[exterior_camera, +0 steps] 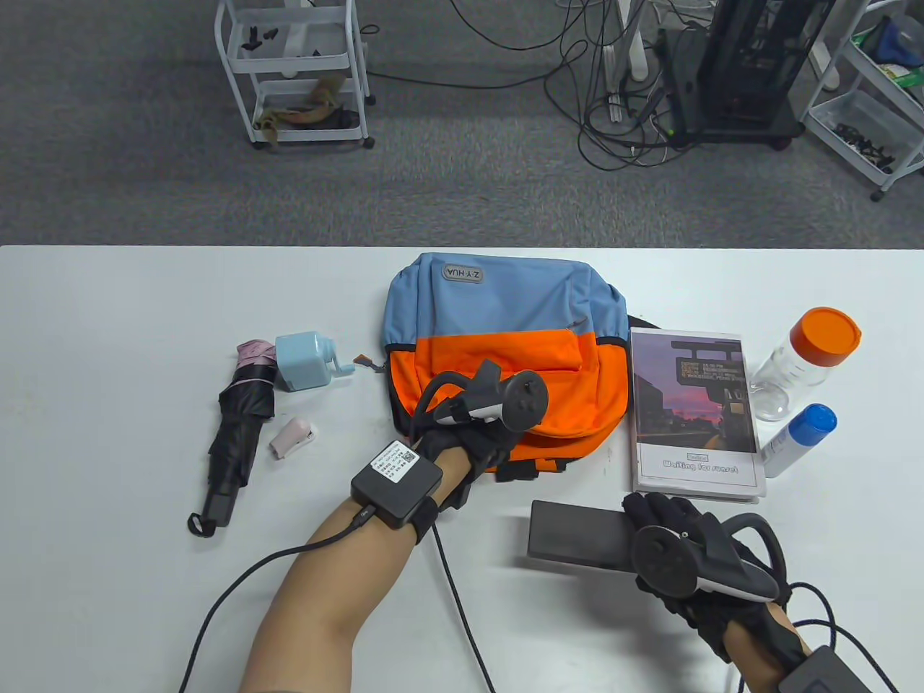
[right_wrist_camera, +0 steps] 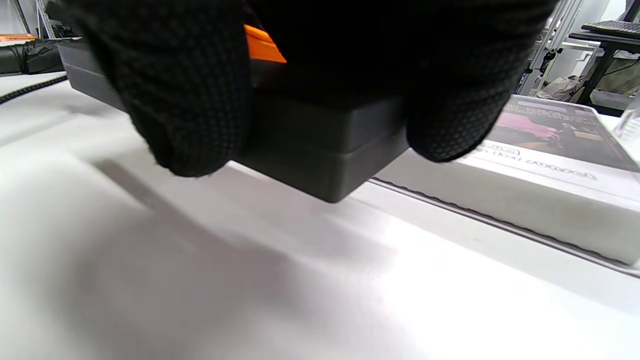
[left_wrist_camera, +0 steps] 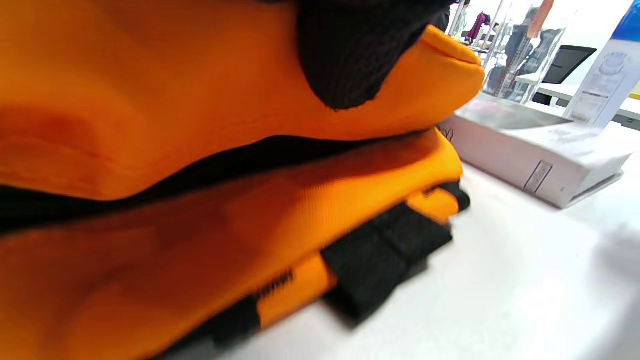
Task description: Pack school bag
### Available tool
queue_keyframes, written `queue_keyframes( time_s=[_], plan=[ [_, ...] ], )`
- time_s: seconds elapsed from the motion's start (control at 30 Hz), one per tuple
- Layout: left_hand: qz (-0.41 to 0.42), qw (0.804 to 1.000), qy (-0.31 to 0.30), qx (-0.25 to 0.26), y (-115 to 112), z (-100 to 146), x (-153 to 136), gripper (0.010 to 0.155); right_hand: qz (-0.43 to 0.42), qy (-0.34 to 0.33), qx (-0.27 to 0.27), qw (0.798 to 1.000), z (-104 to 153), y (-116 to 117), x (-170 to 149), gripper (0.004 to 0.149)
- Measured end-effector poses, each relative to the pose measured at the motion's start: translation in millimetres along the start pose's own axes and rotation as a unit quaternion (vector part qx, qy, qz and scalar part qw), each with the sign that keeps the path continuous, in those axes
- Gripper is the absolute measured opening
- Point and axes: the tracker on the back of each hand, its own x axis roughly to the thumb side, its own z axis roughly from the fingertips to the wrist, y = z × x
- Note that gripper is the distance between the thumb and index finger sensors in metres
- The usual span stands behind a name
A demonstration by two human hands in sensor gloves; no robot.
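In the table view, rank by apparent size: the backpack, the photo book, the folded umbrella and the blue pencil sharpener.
1. Blue and orange fabric backpack
2. White photo book with sunset cover
3. Black folded umbrella, narrower than the book
4. Light blue pencil sharpener

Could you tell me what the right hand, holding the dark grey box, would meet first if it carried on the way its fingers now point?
Probably the white photo book lying just beyond the right hand, whose grip holds the dark grey rectangular box above the table. Height is unclear, so it might pass over.

Left hand [exterior_camera: 473,433] reaches forward, palm down; right hand [exterior_camera: 678,548] has fingers [right_wrist_camera: 185,100] curled.
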Motion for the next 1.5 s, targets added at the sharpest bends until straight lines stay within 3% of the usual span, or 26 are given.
queue_keyframes(
  time_s=[0.1, 0.3, 0.5, 0.7, 0.87, 0.97, 1.07, 1.17, 1.3, 1.33, 1.43, 1.5],
  plan=[
    [0.011, 1.000, -0.015, 0.007, 20.4, 12.9, -2.1, 0.041, -0.007, -0.005, -0.002, 1.000, -4.6, -4.7, 1.7, 0.091],
    [0.056, 0.993, -0.059, 0.083, 78.5, 41.9, -3.3, 0.044, -0.008, -0.013, -0.013, 1.000, -24.6, -13.7, 7.8, 0.089],
    [0.064, 0.983, -0.067, 0.156, 128.4, 58.9, -5.5, 0.047, -0.009, -0.021, -0.035, 0.999, -72.5, -27.9, 20.9, 0.087],
    [0.099, 0.970, -0.083, 0.208, 142.6, 68.0, -7.7, 0.051, 0.068, 0.004, -0.057, 0.996, -141.5, -24.2, 41.4, 0.086],
    [0.108, 0.965, -0.099, 0.217, 144.7, 73.3, -11.3, 0.050, 0.105, 0.040, -0.094, 0.989, -189.9, -19.6, 46.7, 0.084],
    [0.116, 0.971, -0.078, 0.196, 139.2, 72.9, -15.2, 0.051, 0.068, 0.073, -0.054, 0.993, -206.2, -8.9, 43.9, 0.076],
    [0.113, 0.972, -0.053, 0.197, 135.3, 70.8, -24.3, 0.051, 0.069, 0.043, -0.042, 0.996, -203.4, -0.3, 46.8, 0.080],
    [0.118, 0.971, -0.051, 0.204, 133.8, 69.3, -28.6, 0.051, 0.049, 0.019, -0.019, 0.998, -188.1, -7.3, 45.8, 0.080],
    [0.112, 0.971, -0.043, 0.205, 133.3, 69.0, -30.7, 0.051, 0.023, -0.030, -0.028, 0.999, -141.4, -32.3, 39.3, 0.069],
    [0.109, 0.971, -0.043, 0.209, 133.6, 69.6, -30.9, 0.051, 0.018, -0.032, -0.040, 0.999, -129.9, -38.0, 36.6, 0.062],
    [0.092, 0.971, -0.030, 0.219, 135.3, 72.0, -33.6, 0.050, -0.022, -0.003, -0.143, 0.989, -84.8, -60.3, 14.8, 0.049],
    [0.086, 0.970, -0.015, 0.228, 137.5, 74.2, -35.8, 0.050, -0.042, 0.033, -0.157, 0.986, -65.3, -68.4, -4.6, 0.045]
  ],
)
